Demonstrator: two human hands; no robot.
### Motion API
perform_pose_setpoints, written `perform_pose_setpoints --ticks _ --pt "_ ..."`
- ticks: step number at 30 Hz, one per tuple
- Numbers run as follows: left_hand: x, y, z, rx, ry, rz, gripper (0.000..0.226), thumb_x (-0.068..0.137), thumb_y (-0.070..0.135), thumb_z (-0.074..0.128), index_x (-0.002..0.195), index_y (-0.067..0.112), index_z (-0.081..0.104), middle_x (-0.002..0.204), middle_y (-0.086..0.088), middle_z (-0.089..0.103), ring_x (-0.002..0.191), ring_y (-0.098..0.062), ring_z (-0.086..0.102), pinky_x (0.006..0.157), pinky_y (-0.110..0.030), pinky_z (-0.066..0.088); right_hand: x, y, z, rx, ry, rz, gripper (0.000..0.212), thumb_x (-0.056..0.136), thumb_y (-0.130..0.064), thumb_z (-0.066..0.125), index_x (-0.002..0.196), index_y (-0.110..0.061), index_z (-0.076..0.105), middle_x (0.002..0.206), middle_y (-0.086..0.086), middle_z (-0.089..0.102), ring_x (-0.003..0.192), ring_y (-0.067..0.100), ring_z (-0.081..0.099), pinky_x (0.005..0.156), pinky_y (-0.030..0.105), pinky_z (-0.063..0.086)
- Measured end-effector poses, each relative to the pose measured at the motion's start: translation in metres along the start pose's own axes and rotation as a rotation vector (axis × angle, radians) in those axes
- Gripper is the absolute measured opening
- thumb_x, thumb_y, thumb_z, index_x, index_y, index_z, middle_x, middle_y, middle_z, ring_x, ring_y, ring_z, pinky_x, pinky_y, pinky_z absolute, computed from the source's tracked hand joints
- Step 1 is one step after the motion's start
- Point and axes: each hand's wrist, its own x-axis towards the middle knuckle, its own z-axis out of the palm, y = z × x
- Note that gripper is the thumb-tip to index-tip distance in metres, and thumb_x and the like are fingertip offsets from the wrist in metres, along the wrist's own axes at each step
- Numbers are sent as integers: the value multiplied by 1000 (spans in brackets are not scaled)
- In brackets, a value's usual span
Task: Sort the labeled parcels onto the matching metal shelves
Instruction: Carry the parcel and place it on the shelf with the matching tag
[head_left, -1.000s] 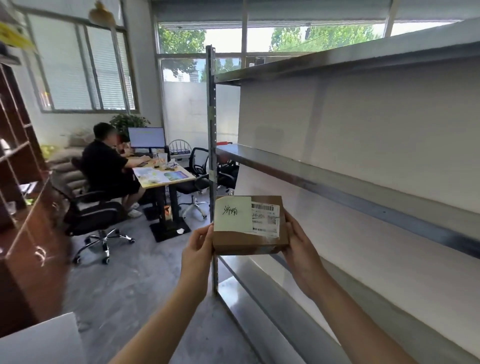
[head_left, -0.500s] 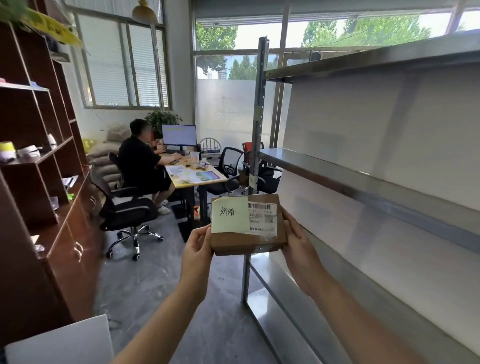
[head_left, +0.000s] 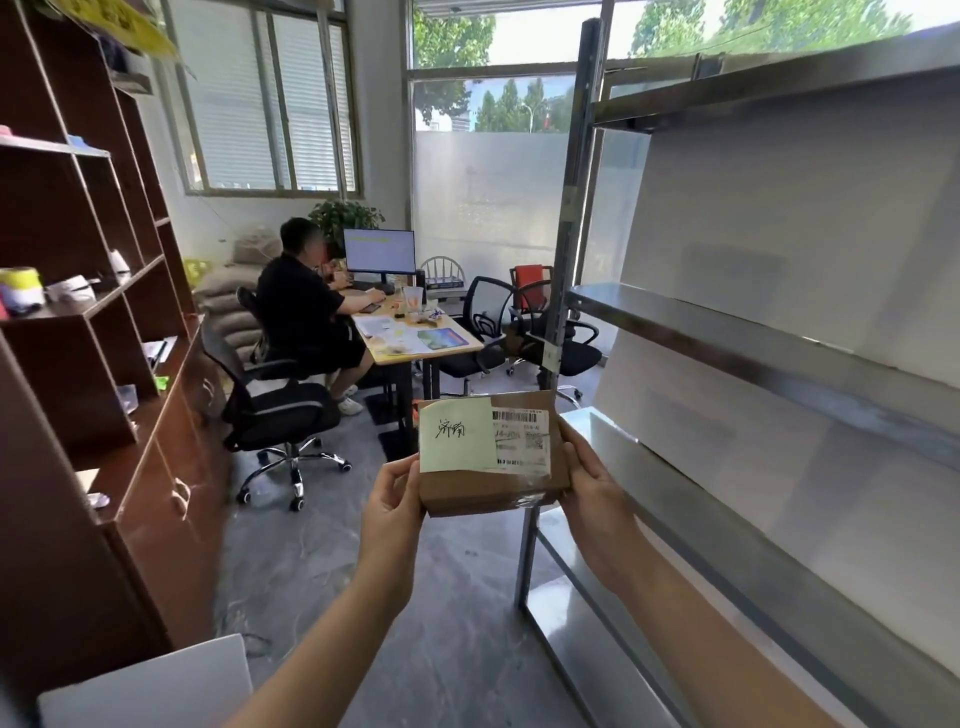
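Head view: parcel long axis sideways, label probably up, between both hands.

view: head, single wide-angle camera at head height | facing: forward and slightly down, along the aisle toward the windows | near: parcel held close at lower centre; forearms enter from the bottom edge | right: metal shelves close alongside | left: wooden shelving | shared views: one only

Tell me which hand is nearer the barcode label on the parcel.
Right. The right hand grips the parcel edge beside the barcode label; the left hand holds the opposite edge, past the green note.
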Motion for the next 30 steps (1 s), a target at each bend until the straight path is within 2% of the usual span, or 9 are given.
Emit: perform_pose_setpoints --ticks 7,10,14,18,21,24,30 --pt "46 -15 -4 36 71 3 9 99 28 61 104 24 67 99 4 77 98 -17 67 87 -34 50 58 29 -1 17 -59 46 40 108 -17 32 142 -22 53 133 5 66 126 25 60 110 45 42" --pt "70 -20 5 54 91 5 11 99 29 60 106 23 67 104 2 77 102 -18 67 93 -38 50 89 32 -6 19 -101 66 40 108 -17 32 142 -23 53 135 7 64 126 25 59 108 44 45" --pt "109 -24 21 70 137 35 13 100 29 59 108 22 67 104 2 76 102 -17 67 96 -39 51 138 30 -11 17 -140 58 41 109 -16 31 142 -25 53 132 5 66 123 22 62 104 39 48" --pt "146 -31 35 87 195 55 14 100 28 59 109 23 68 108 0 76 102 -16 66 96 -39 51 188 34 -16 31 -191 82 39 109 -16 29 135 -28 56 121 0 72 114 16 67 88 26 52" --pt "171 -36 39 93 245 67 12 100 25 59 108 22 68 106 1 76 101 -17 65 94 -40 50 223 42 -18 34 -222 107 40 109 -16 29 138 -26 54 120 1 73 113 20 67 86 31 53" --pt "192 -40 36 102 290 78 10 100 24 60 105 22 68 109 -4 74 104 -20 65 94 -42 50 249 53 -15 42 -244 128 40 109 -16 30 138 -29 53 118 1 74 107 21 67 76 35 53" --pt "222 -47 23 141 338 90 13 100 26 60 107 20 68 112 -9 72 106 -22 64 97 -46 50 280 76 -4 84 -286 185 40 109 -16 30 140 -26 53 123 8 71 105 21 67 79 36 52"
